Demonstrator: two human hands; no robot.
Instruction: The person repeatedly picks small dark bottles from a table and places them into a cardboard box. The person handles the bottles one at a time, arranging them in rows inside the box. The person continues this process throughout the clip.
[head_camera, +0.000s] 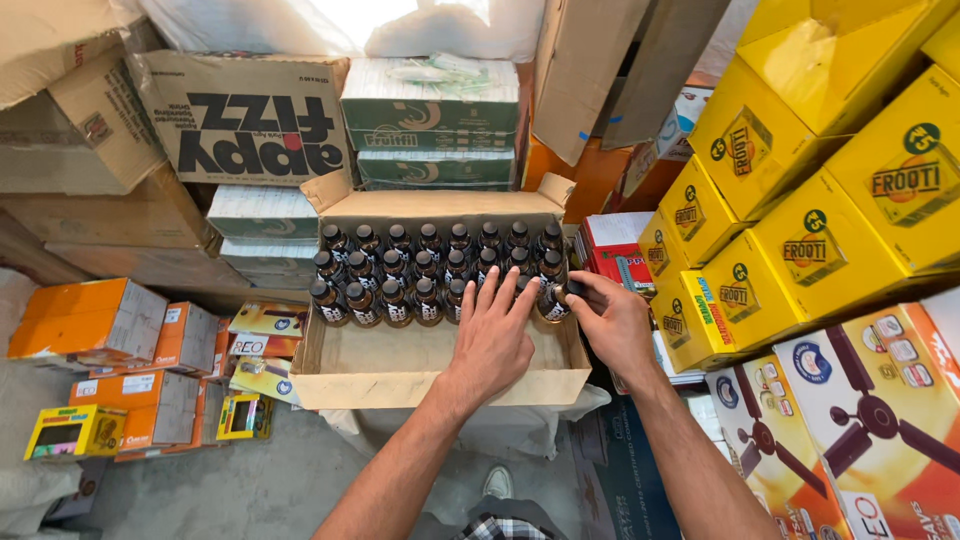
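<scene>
Shoe: white toe of the person's shoe (497, 484) is showing at the bottom, on the grey floor, just below the open carton.
Landmark: open carton (440, 375) of brown cardboard is standing in the middle; its near half is showing bare cardboard, its far half is holding the bottles.
Left hand: left hand (492, 335) is lying flat, palm down, fingers spread and stretched away from the person; it is gripping nothing, and the fingertips are touching the caps of the nearest row.
Right hand: right hand (612, 318) is at the right wall of the carton, fingers curled around one small dark bottle (556, 300), pinching it near the cap.
Held bottle: it is standing upright, long axis vertical, at the right end of the near row, just left of the right fingers; the right hand is the nearer one to it.
Bottle rows: dark bottles with black caps (430, 265) are standing in three close rows against the far wall of the carton.
Right of carton: yellow boxes (800, 250) are stacked up.
Left of carton: orange boxes (90, 320) are lying on the floor.
Behind carton: green and white packs (432, 120) are piled.
</scene>
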